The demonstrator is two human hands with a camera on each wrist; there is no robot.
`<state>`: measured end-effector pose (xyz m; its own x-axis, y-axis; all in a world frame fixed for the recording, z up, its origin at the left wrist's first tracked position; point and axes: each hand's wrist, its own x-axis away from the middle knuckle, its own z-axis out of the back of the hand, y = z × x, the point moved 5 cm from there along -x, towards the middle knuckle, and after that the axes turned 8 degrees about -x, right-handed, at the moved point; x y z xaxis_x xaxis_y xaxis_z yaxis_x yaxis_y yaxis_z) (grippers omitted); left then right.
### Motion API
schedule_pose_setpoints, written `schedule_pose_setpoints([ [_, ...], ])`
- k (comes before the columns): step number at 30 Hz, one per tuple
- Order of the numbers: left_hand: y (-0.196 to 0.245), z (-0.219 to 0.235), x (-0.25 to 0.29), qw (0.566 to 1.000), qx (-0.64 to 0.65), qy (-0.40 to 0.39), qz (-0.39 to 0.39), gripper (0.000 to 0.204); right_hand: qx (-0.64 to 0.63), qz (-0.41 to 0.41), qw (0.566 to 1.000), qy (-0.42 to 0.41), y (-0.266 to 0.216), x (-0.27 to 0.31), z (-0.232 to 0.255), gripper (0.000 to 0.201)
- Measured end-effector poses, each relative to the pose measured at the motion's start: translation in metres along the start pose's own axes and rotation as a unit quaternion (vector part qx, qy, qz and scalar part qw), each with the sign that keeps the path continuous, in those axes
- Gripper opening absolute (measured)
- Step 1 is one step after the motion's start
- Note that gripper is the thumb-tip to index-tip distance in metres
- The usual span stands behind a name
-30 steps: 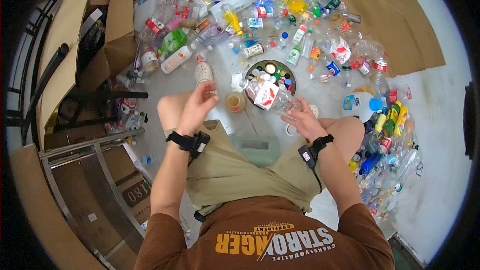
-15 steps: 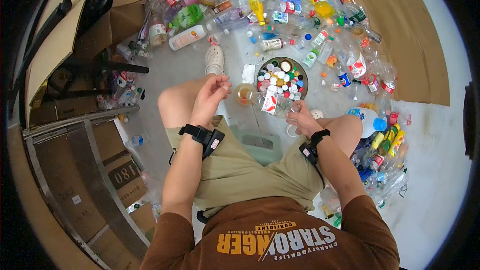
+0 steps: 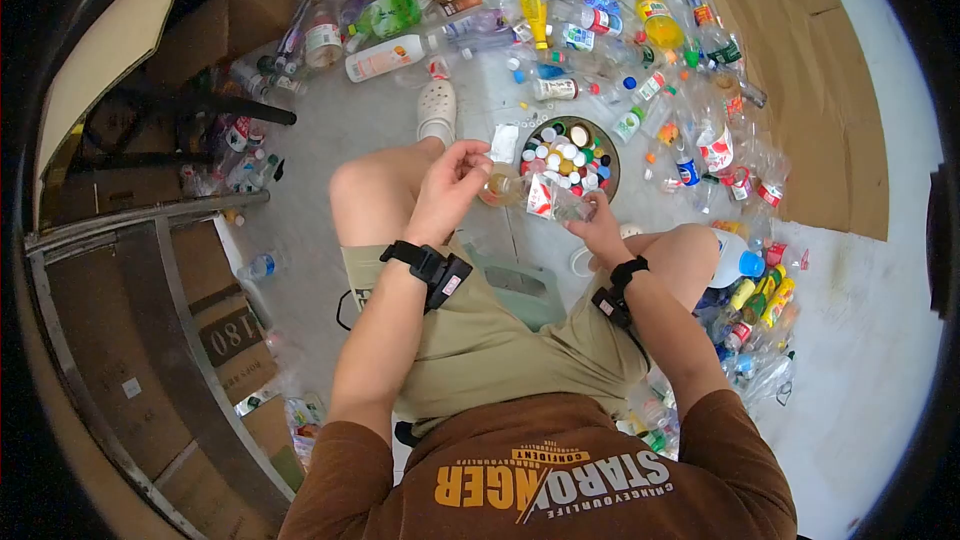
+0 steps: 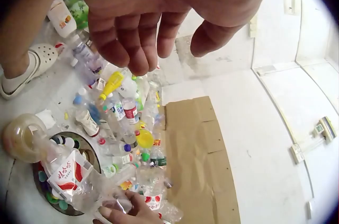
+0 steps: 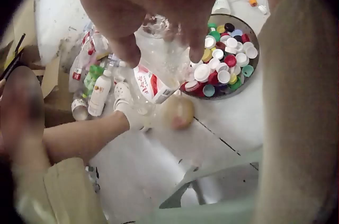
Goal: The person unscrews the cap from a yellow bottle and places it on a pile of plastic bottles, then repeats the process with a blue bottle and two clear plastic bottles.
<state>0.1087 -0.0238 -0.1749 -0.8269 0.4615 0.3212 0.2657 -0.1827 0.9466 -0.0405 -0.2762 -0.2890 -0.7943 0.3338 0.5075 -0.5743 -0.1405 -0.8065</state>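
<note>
A clear bottle with a red and white label (image 3: pixel 541 197) lies tilted in the right hand (image 3: pixel 600 228), which grips its base end. In the left wrist view the bottle's mouth end is over a round container with amber liquid (image 4: pixel 20 138). The left hand (image 3: pixel 452 190) is beside that container and holds nothing; its fingers hang loosely bent in the left wrist view (image 4: pixel 148 28). Behind the bottle stands a round tray of mixed caps (image 3: pixel 615 180). In the right wrist view the right hand's fingers and thumb (image 5: pixel 127 51) straddle the clear bottle.
Many plastic bottles (image 3: pixel 385 58) are spread across the floor ahead and at the right. Flat cardboard (image 3: pixel 820 110) lies at the back right. A metal frame (image 3: pixel 150 202) with boxes stands at the left. A pale green stool (image 3: pixel 535 292) is between the legs.
The head view has shifted. The bottle, held in the right hand, has moved off the cap tray to the amber container, and the left hand has come closer to it.
</note>
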Motion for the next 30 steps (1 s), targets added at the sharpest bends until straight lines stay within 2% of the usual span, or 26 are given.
schedule_pose_setpoints([
  [2,0.0,-0.001,0.001,1.0,0.009,0.0,0.002,0.031,0.072,0.036,0.997,0.012,-0.005,-0.002,-0.004,0.063],
  [5,0.004,-0.002,0.004,1.0,0.027,-0.001,0.01,0.032,0.106,0.141,0.984,0.028,-0.009,-0.004,-0.013,0.062],
  [8,0.002,-0.001,0.004,1.0,0.023,0.003,0.015,0.032,0.16,0.186,0.969,0.032,-0.03,0.005,-0.023,0.059],
  [14,0.003,0.0,0.005,1.0,0.02,0.002,0.005,0.032,0.29,0.218,0.932,0.011,-0.085,0.028,-0.053,0.053],
  [17,0.005,0.0,0.006,1.0,0.01,0.005,0.006,0.031,0.364,0.256,0.896,0.0,-0.105,0.037,-0.065,0.051],
  [23,0.005,0.0,0.006,1.0,0.012,0.005,0.007,0.031,0.45,0.336,0.827,-0.008,-0.108,0.037,-0.079,0.041],
  [30,0.0,-0.001,0.003,1.0,0.005,0.006,-0.004,0.03,0.465,0.369,0.805,0.004,-0.109,0.035,-0.083,0.038],
])
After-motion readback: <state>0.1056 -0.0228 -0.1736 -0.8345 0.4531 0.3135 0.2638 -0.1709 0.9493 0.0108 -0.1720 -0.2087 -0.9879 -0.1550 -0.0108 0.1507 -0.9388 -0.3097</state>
